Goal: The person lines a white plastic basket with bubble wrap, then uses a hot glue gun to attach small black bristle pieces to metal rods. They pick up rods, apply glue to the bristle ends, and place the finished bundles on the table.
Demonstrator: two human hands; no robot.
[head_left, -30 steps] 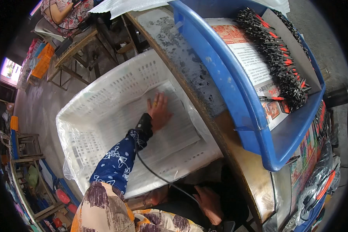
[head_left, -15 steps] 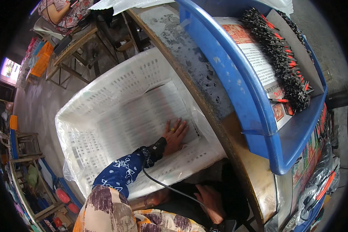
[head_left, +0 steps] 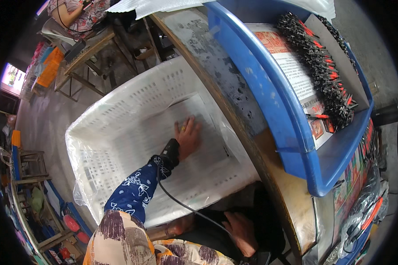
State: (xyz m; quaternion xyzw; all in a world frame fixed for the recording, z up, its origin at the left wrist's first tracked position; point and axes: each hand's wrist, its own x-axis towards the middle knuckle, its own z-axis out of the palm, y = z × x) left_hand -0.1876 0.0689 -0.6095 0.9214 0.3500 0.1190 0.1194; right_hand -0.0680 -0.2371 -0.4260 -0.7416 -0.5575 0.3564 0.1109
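Note:
My left hand (head_left: 189,139), slightly blurred, is open with its fingers stretched out over the bottom of a white plastic basket (head_left: 93,163). It holds nothing. Beneath it lies a printed sheet (head_left: 154,132) seen through a clear plastic liner (head_left: 77,192) that hangs over the basket's rim. A black band with a cable (head_left: 181,202) circles that wrist, below a blue patterned sleeve. Low in the view, my right hand (head_left: 241,234) rests against dark cloth beside the cable. Its fingers are mostly hidden, so I cannot make out a grip.
To the right, a worn table (head_left: 234,95) carries a blue tray (head_left: 292,132) with many black and red slender parts (head_left: 325,66) on printed paper. A clear bag (head_left: 362,225) lies near the lower right. At the upper left a person (head_left: 77,17) sits by a wooden bench (head_left: 90,51).
My left hand has slid left and slightly farther away across the basket's bottom, off the sheet's right side. My right hand has stayed in place.

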